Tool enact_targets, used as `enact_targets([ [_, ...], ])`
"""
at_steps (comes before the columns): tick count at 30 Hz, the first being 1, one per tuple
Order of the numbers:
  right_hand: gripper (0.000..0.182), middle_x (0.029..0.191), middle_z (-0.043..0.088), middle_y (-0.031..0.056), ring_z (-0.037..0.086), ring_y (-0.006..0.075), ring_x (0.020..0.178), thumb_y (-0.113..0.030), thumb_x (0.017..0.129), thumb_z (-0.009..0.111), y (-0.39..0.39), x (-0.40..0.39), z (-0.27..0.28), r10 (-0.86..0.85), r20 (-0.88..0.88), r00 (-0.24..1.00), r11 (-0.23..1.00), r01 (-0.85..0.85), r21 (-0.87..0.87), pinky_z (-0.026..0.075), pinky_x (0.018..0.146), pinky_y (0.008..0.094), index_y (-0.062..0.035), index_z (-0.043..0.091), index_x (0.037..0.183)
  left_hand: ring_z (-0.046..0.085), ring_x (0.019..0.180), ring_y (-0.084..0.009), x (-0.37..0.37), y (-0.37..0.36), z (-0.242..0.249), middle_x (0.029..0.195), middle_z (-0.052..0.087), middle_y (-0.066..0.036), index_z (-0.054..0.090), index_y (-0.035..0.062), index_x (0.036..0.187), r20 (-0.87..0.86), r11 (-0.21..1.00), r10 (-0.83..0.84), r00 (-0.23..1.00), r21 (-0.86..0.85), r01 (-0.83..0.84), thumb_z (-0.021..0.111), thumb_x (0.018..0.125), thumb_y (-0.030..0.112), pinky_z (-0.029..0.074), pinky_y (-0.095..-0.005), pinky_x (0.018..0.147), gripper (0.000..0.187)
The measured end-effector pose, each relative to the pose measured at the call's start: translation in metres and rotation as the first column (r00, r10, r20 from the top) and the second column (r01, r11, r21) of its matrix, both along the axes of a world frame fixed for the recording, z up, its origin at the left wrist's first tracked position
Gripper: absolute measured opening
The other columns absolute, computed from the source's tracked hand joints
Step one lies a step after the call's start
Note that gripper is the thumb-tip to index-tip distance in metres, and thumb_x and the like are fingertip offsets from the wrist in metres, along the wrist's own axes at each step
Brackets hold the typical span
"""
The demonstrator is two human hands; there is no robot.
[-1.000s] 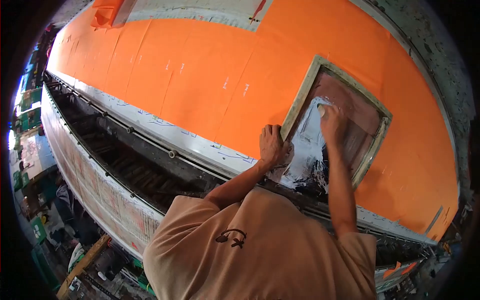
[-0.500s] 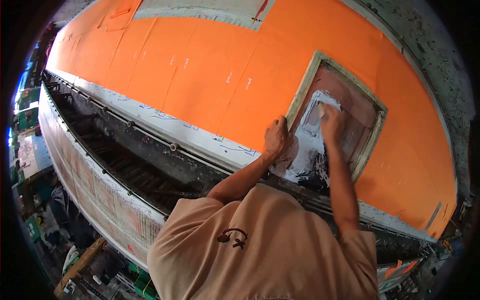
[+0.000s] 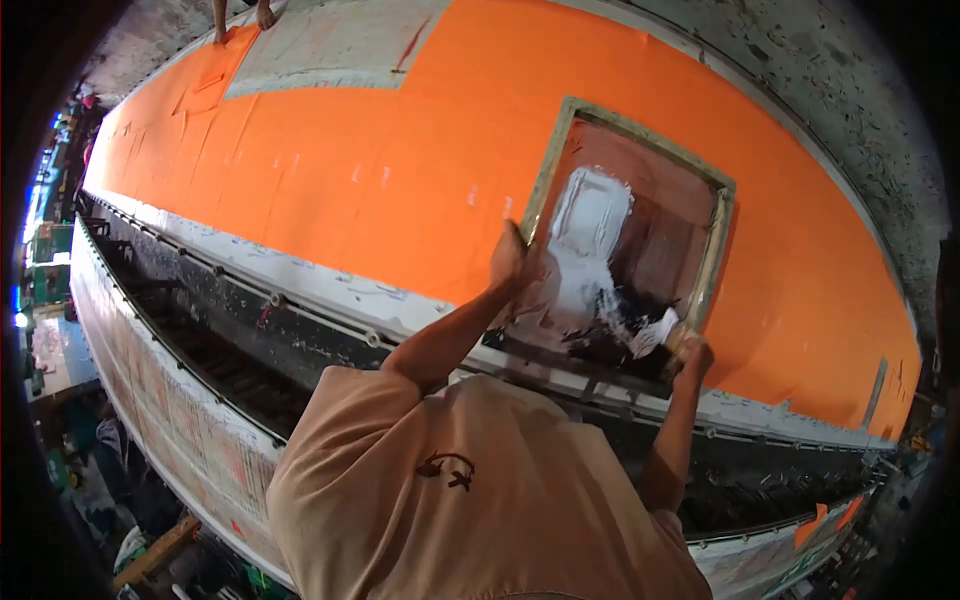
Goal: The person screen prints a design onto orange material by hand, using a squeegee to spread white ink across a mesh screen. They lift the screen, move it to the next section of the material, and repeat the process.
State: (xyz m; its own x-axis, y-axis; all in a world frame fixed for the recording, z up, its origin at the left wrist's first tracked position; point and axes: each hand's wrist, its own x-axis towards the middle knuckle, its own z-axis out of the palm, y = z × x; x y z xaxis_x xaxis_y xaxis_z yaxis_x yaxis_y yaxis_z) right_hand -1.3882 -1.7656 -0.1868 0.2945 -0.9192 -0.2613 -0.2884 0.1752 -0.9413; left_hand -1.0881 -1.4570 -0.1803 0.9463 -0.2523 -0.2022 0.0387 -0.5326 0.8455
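Observation:
A wooden-framed printing screen (image 3: 722, 250) lies on orange fabric (image 3: 420, 170), its mesh smeared with white and dark paint. My left hand (image 3: 510, 262) is closed around the left bar of the screen frame. My right hand (image 3: 692, 357) holds a small squeegee (image 3: 660, 332), its blade coated white, at the lower right of the mesh. A thick patch of white paint (image 3: 592, 215) sits on the upper left of the mesh, and a white streak runs from it toward the squeegee.
A black rail with metal fittings (image 3: 373, 339) runs along the table's near edge. Below it is a dark trough (image 3: 215, 340). At the far left edge, another person's hands (image 3: 264, 16) touch the fabric. A grey bare patch (image 3: 330, 50) interrupts the orange fabric.
My right hand has moved from the white patch down and right to the screen's lower right corner. The whole view has shifted, and another person's hands now show at the top left.

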Motion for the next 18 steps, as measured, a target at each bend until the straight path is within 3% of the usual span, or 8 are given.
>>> enact_targets([
  [3,0.023,0.086,0.063,0.0048,0.06,0.0196,0.075,-0.014,0.071,0.068,-0.081,-0.026,0.004,0.01,-0.027,1.0,0.998,-0.012,-0.067,0.047,0.067,0.0364,0.0012,0.062,0.088,0.067,0.089,-0.0505,-0.038,-0.076,-0.021,0.092,0.064,-0.028,0.045,0.0001,0.113,0.047,0.995,-0.074,0.996,0.07,0.071,0.069,0.095,0.025,0.052,-0.0571,0.077,0.039],
  [6,0.018,0.086,0.059,0.0077,0.057,0.018,0.075,-0.009,0.07,0.067,-0.125,-0.059,-0.028,0.026,-0.111,0.994,1.0,-0.027,-0.005,0.047,0.066,0.0371,-0.001,0.058,0.083,0.066,0.092,-0.0489,-0.076,-0.1,-0.017,0.097,0.064,-0.027,0.048,0.0013,0.113,0.083,1.0,0.016,0.996,-0.004,-0.015,0.069,0.094,0.026,0.051,-0.0568,0.079,0.038],
  [7,0.018,0.087,0.057,0.0068,0.056,0.018,0.075,-0.009,0.07,0.066,-0.117,-0.063,-0.022,-0.086,-0.173,0.981,0.996,0.084,-0.017,0.045,0.065,0.0349,-0.0007,0.059,0.084,0.066,0.092,-0.0487,-0.081,-0.098,-0.026,0.098,0.064,-0.026,0.049,0.0025,0.111,0.134,1.0,0.013,0.991,0.005,-0.014,0.07,0.093,0.026,0.051,-0.0571,0.078,0.036],
  [8,0.018,0.087,0.057,0.0068,0.056,0.018,0.075,-0.009,0.07,0.066,-0.111,-0.069,-0.023,-0.079,-0.177,0.981,0.997,0.079,-0.005,0.045,0.065,0.0349,-0.0007,0.059,0.084,0.065,0.093,-0.0485,-0.087,-0.094,-0.034,0.099,0.063,-0.026,0.05,0.0037,0.109,0.183,1.0,0.009,0.983,0.02,-0.012,0.07,0.092,0.026,0.051,-0.0574,0.078,0.035],
  [10,0.024,0.09,0.057,0.005,0.056,0.0187,0.077,-0.009,0.07,0.065,-0.09,-0.096,-0.039,-0.088,-0.009,0.996,0.995,0.088,-0.042,0.045,0.067,0.0351,0.0001,0.062,0.092,0.063,0.092,-0.0471,-0.098,-0.09,-0.025,0.099,0.061,-0.022,0.053,0.0044,0.108,0.245,0.996,-0.022,0.969,0.088,0.0,0.072,0.09,0.024,0.049,-0.0575,0.079,0.033],
  [11,0.031,0.093,0.058,0.0045,0.057,0.0199,0.08,-0.01,0.07,0.066,-0.086,-0.103,-0.038,-0.056,-0.078,0.995,0.996,0.061,0.063,0.045,0.07,0.0364,0.0,0.064,0.1,0.061,0.095,-0.0465,-0.097,-0.092,-0.017,0.101,0.06,-0.021,0.054,0.0042,0.106,0.263,0.986,-0.03,0.964,0.166,-0.014,0.072,0.089,0.024,0.048,-0.057,0.081,0.032],
  [15,0.038,0.096,0.058,0.0038,0.056,0.0201,0.082,-0.009,0.07,0.066,-0.075,-0.097,-0.031,-0.009,-0.133,0.991,0.996,0.021,0.085,0.046,0.074,0.0365,0.001,0.064,0.106,0.056,0.105,-0.0446,-0.095,-0.094,-0.025,0.108,0.055,-0.021,0.058,0.0039,0.106,0.372,0.958,-0.056,0.926,0.281,-0.055,0.074,0.086,0.023,0.045,-0.0551,0.087,0.032],
  [18,0.034,0.095,0.065,0.0082,0.062,0.0254,0.084,-0.015,0.074,0.07,-0.06,-0.086,-0.023,-0.048,-0.119,0.992,0.996,0.038,-0.083,0.05,0.079,0.0365,0.0018,0.068,0.104,0.055,0.106,-0.0463,-0.094,-0.093,-0.027,0.111,0.056,-0.025,0.057,0.0024,0.112,0.33,0.949,-0.092,0.94,0.316,-0.018,0.075,0.086,0.023,0.045,-0.0561,0.087,0.038],
])
